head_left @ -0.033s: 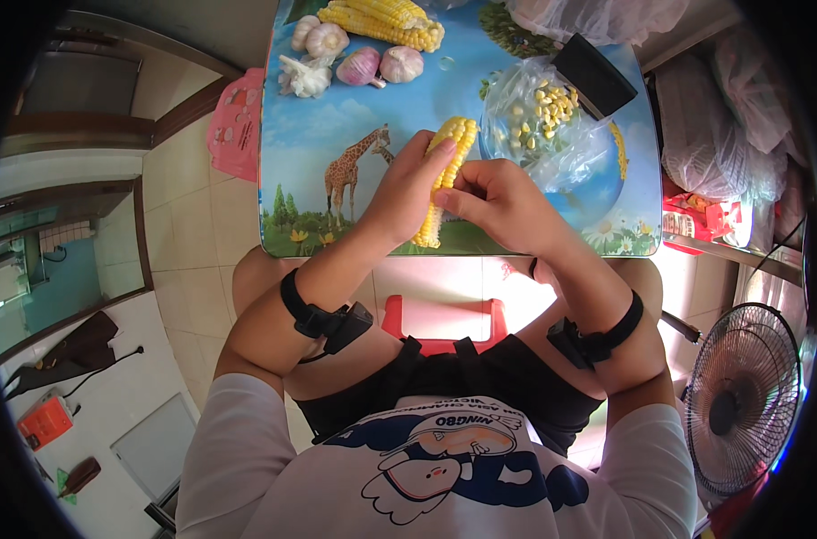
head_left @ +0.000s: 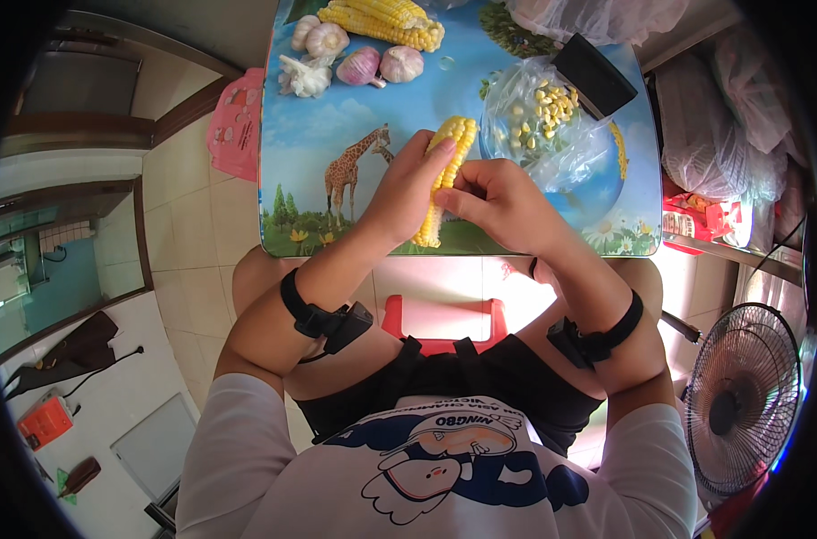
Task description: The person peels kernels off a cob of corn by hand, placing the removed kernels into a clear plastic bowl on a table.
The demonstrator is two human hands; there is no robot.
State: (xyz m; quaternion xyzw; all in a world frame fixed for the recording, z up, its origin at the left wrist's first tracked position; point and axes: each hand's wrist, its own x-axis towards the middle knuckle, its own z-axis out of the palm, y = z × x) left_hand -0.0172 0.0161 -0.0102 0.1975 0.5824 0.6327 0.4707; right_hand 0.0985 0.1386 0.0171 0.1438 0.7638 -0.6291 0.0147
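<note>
- Centrally, a yellow corn cob (head_left: 460, 136) slants over the near edge of the tabletop (head_left: 408, 112), its upper end tipped slightly right.
- The left hand (head_left: 407, 193) has its fingers wrapped around the cob from the left, thumb lying along it.
- The right hand (head_left: 509, 205) touches the cob's right side with its thumb, fingers curled; whether they grip anything, I cannot tell.
- Loose kernels (head_left: 554, 105) lie at a clear plastic bag (head_left: 570, 160), beside a black block (head_left: 594, 75).
- Garlic bulbs (head_left: 401, 64) sit at far left, near more corn (head_left: 381, 20).
</note>
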